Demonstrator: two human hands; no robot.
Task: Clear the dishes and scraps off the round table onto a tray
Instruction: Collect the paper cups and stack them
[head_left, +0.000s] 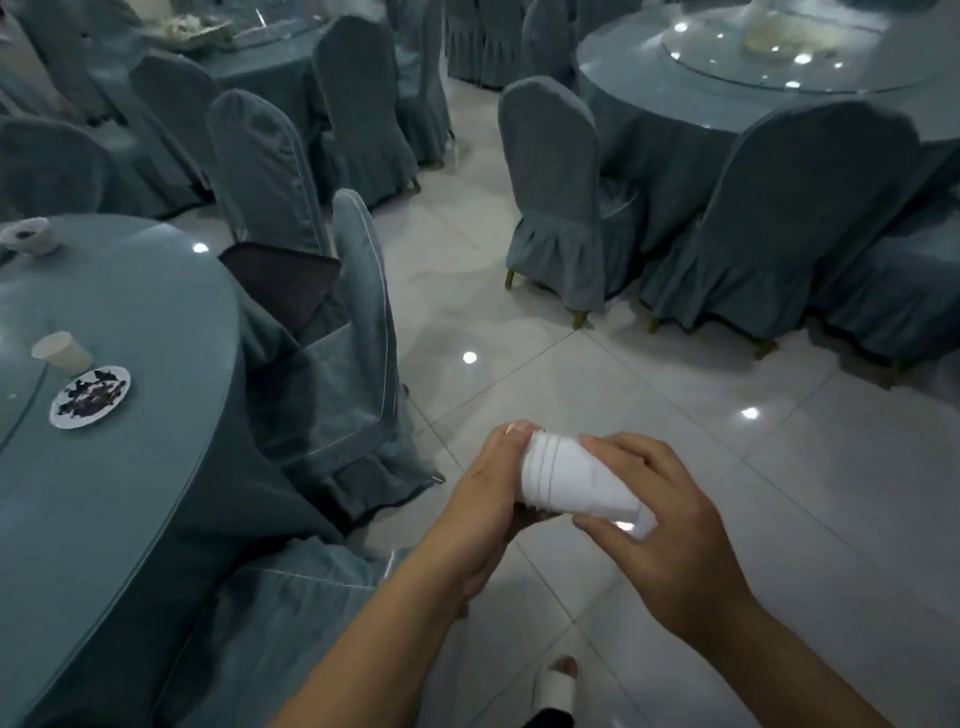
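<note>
left hand, right hand both grip stacked cups | plate holds dark scraps | cup beside it

Pale glossy floor tiles through the middle, with small white spots of reflected light. At lower left a round table under blue-grey cloth, chairs in matching skirted covers just beside. At upper right another covered table with a glass turntable, two covered chairs in front. More of the same at upper left
</note>
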